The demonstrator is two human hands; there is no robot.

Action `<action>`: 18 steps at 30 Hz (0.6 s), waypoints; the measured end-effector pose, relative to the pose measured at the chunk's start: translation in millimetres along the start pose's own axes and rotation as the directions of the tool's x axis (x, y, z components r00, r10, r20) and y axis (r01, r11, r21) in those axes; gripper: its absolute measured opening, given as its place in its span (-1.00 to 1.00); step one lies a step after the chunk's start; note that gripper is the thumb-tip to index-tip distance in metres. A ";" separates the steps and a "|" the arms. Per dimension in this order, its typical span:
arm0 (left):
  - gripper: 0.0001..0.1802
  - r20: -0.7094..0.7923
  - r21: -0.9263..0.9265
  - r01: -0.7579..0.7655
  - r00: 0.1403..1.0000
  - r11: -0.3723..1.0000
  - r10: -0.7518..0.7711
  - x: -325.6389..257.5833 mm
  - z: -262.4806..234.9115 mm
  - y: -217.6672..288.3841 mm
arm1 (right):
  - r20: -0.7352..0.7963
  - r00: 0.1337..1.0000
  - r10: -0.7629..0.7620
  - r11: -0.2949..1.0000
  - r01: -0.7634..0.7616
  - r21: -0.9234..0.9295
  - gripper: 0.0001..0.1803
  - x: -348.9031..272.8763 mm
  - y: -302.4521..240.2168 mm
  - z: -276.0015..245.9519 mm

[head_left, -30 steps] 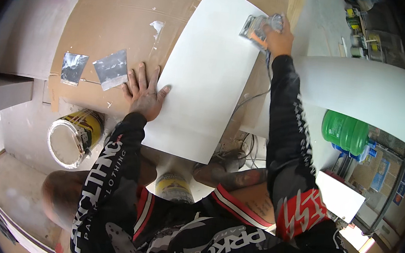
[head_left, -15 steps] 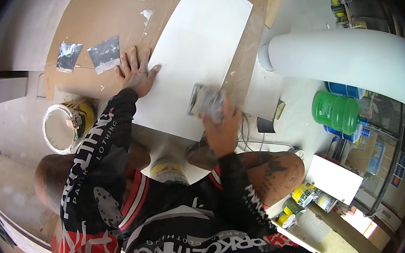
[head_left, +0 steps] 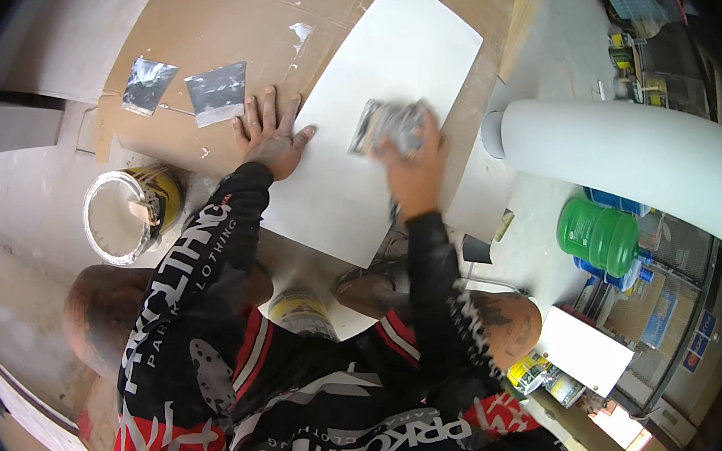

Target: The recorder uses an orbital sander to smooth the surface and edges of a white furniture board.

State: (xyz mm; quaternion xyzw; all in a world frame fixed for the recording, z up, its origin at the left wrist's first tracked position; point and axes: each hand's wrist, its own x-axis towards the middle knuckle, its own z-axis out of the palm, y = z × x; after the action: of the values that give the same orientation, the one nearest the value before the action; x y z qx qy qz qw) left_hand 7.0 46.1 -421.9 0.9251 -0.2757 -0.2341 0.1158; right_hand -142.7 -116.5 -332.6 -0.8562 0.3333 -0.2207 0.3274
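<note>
A white rectangular panel (head_left: pixel 346 159) lies slanted on a brown cardboard sheet (head_left: pixel 225 12). My right hand (head_left: pixel 415 174) is closed round a grey sanding block (head_left: pixel 388 127), which sits on the panel's surface right of its middle; motion smears both. Flat with fingers spread, my left hand (head_left: pixel 273 141) rests at the panel's left edge, mostly on the cardboard, its thumb reaching onto the panel. Two scuffed dark-grey sheets like sandpaper lie just left of it, a larger one (head_left: pixel 215 95) by the fingertips and a smaller one (head_left: pixel 149 87) farther left.
An open whitish-filled bucket (head_left: pixel 123 216) stands left of my left forearm, and another bucket (head_left: pixel 305 314) between my legs. A large white cylinder (head_left: pixel 620 150) lies at the right. Below it are a green water jug (head_left: pixel 591 232), a mesh rack (head_left: pixel 680 248) and paint cans (head_left: pixel 542 378).
My right hand and the sanding block have moved farther away from me along the panel. The left hand stays at the panel's edge. The whole view has shifted a little.
</note>
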 end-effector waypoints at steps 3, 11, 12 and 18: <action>-0.22 -0.012 -0.009 -0.015 1.000 1.000 0.015 -1.2 -3.0 5.1 | 0.046 0.974 0.220 0.912 -0.222 0.344 -0.05 81.9 28.8 3.5; -0.22 -0.034 -0.039 -0.012 0.999 0.999 0.011 -1.9 -1.9 4.4 | -0.076 0.982 0.171 0.982 -0.176 -0.063 -0.01 187.9 48.2 -6.2; -0.22 -0.048 -0.045 -0.023 0.999 0.999 0.020 -1.9 -0.7 6.0 | -0.050 0.987 0.153 0.988 -0.154 -0.018 -0.01 183.6 44.9 -1.6; -0.24 -0.064 -0.156 -0.089 0.995 0.984 0.080 2.3 2.2 8.5 | 0.054 0.993 0.103 0.993 -0.105 0.053 -0.05 66.1 26.7 13.6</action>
State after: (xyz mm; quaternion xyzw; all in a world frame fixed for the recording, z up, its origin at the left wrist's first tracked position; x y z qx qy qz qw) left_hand 3.7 37.7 -421.7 0.9068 -0.2918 -0.2232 0.2066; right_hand -101.0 -173.2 -350.3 -0.8335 0.3625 -0.1904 0.3709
